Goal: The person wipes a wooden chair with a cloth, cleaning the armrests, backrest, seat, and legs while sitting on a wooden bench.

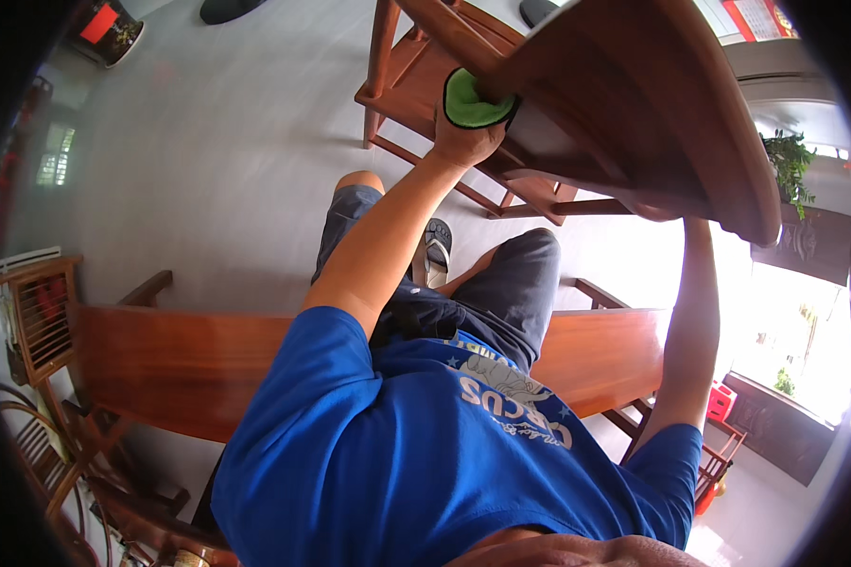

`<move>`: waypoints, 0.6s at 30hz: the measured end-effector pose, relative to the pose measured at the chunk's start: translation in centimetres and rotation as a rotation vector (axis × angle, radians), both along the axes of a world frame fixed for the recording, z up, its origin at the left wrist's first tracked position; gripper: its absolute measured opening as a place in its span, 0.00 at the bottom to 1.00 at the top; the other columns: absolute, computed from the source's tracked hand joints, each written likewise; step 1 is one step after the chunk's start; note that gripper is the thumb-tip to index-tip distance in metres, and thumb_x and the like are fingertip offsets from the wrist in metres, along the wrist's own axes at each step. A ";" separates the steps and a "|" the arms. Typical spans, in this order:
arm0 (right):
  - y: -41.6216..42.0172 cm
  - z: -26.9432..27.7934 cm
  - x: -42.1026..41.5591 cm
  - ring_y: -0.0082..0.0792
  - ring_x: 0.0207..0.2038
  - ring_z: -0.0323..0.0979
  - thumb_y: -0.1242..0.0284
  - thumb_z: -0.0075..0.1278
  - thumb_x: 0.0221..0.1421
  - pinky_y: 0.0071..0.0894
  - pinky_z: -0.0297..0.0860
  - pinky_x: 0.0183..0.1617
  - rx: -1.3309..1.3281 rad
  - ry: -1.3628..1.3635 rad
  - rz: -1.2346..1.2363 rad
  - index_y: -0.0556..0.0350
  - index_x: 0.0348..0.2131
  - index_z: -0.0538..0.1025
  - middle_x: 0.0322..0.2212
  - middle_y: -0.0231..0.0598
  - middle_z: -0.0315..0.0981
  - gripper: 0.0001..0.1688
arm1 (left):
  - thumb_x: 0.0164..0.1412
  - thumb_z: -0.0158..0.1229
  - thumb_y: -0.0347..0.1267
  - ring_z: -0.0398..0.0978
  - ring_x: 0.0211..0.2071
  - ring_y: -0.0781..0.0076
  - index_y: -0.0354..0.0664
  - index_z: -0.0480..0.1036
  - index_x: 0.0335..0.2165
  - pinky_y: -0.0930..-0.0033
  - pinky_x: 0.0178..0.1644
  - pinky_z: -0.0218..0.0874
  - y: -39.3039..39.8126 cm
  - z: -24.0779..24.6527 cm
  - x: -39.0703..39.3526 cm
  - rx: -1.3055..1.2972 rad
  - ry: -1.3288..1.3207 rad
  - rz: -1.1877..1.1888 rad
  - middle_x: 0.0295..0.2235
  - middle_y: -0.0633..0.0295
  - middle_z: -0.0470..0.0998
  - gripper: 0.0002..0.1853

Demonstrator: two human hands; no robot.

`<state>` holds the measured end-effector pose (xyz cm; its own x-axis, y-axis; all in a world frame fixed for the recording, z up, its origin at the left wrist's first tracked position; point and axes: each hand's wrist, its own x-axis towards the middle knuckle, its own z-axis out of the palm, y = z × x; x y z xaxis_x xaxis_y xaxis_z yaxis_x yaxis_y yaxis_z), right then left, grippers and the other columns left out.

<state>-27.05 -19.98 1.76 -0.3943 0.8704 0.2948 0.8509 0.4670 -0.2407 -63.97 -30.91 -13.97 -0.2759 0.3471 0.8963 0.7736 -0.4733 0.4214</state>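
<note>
Before me a reddish-brown wooden chair (631, 106) is raised close to my view, with its broad curved panel at the upper right. My left hand (468, 142) grips a green cloth (471, 103) with a dark edge, pressed against a wooden rail of the chair. My right hand (656, 211) reaches up to the lower edge of the panel and holds it; most of its fingers are hidden behind the wood. I sit on a long polished wooden bench (184, 361).
Another wooden chair (425, 78) stands on the pale floor behind the raised one. A dark pot (106, 32) is at the upper left. Wooden furniture with slats (42, 319) stands at the left. A leafy plant (787, 170) and a red plastic item (720, 401) are at the right.
</note>
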 end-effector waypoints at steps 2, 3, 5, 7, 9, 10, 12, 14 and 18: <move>0.1 0.1 -0.2 0.56 0.53 0.74 0.63 0.55 0.58 0.49 0.68 0.57 -0.008 -0.002 0.001 0.59 0.52 0.76 0.47 0.56 0.78 0.26 | 0.52 0.68 0.32 0.78 0.38 0.49 0.46 0.80 0.36 0.52 0.45 0.71 0.4 -3.0 -0.4 -0.114 -0.055 -0.041 0.39 0.56 0.81 0.11; 0.1 0.0 -0.3 0.55 0.53 0.74 0.63 0.55 0.58 0.49 0.68 0.57 -0.011 -0.005 0.002 0.59 0.52 0.77 0.47 0.56 0.78 0.26 | 0.53 0.68 0.33 0.78 0.39 0.48 0.46 0.80 0.39 0.53 0.46 0.70 0.5 -4.7 -0.4 -0.172 -0.086 -0.068 0.40 0.55 0.80 0.13; 0.2 -0.1 -0.4 0.55 0.53 0.74 0.63 0.55 0.58 0.49 0.69 0.57 -0.017 -0.009 0.002 0.59 0.52 0.77 0.47 0.56 0.78 0.26 | 0.53 0.68 0.33 0.77 0.42 0.46 0.43 0.77 0.42 0.53 0.49 0.69 0.3 -7.3 0.1 -0.220 -0.180 -0.057 0.42 0.53 0.79 0.16; -0.1 -0.2 0.2 0.55 0.53 0.74 0.62 0.56 0.58 0.49 0.69 0.57 -0.024 -0.016 -0.014 0.59 0.52 0.77 0.47 0.56 0.79 0.26 | 0.54 0.66 0.33 0.75 0.44 0.43 0.41 0.76 0.45 0.51 0.51 0.68 0.1 -9.2 0.8 -0.303 -0.255 -0.068 0.43 0.50 0.78 0.19; -0.5 0.0 1.7 0.55 0.52 0.75 0.62 0.56 0.57 0.49 0.69 0.57 -0.020 -0.032 -0.041 0.58 0.52 0.77 0.46 0.56 0.79 0.26 | 0.55 0.65 0.32 0.75 0.46 0.40 0.38 0.75 0.48 0.48 0.52 0.67 -0.2 -11.0 2.5 -0.421 -0.319 -0.112 0.45 0.45 0.77 0.22; -0.2 0.1 0.8 0.55 0.52 0.75 0.62 0.56 0.57 0.49 0.69 0.57 -0.020 -0.026 -0.020 0.58 0.52 0.77 0.46 0.56 0.79 0.26 | 0.56 0.64 0.33 0.74 0.47 0.39 0.37 0.74 0.48 0.48 0.52 0.66 -0.4 -12.4 2.1 -0.430 -0.310 -0.058 0.45 0.44 0.77 0.22; 0.2 0.0 -0.3 0.55 0.52 0.75 0.62 0.56 0.57 0.49 0.69 0.57 -0.024 -0.024 0.003 0.58 0.52 0.77 0.46 0.56 0.79 0.27 | 0.58 0.62 0.35 0.74 0.48 0.39 0.35 0.72 0.49 0.47 0.53 0.65 0.0 -13.9 2.0 -0.442 -0.294 0.024 0.46 0.43 0.77 0.23; 0.5 0.1 -0.5 0.55 0.52 0.75 0.62 0.56 0.57 0.49 0.69 0.57 -0.020 -0.029 0.008 0.58 0.52 0.77 0.46 0.56 0.79 0.27 | 0.59 0.60 0.35 0.74 0.47 0.37 0.33 0.73 0.47 0.47 0.52 0.65 0.9 -13.3 4.1 -0.443 -0.463 0.173 0.45 0.41 0.77 0.20; 0.3 -0.2 0.7 0.55 0.52 0.75 0.61 0.56 0.57 0.49 0.69 0.57 -0.027 -0.048 -0.014 0.57 0.52 0.77 0.46 0.55 0.79 0.27 | 0.63 0.54 0.34 0.72 0.49 0.35 0.21 0.68 0.46 0.47 0.54 0.63 1.6 -9.9 7.6 -0.854 -0.957 0.027 0.46 0.29 0.73 0.22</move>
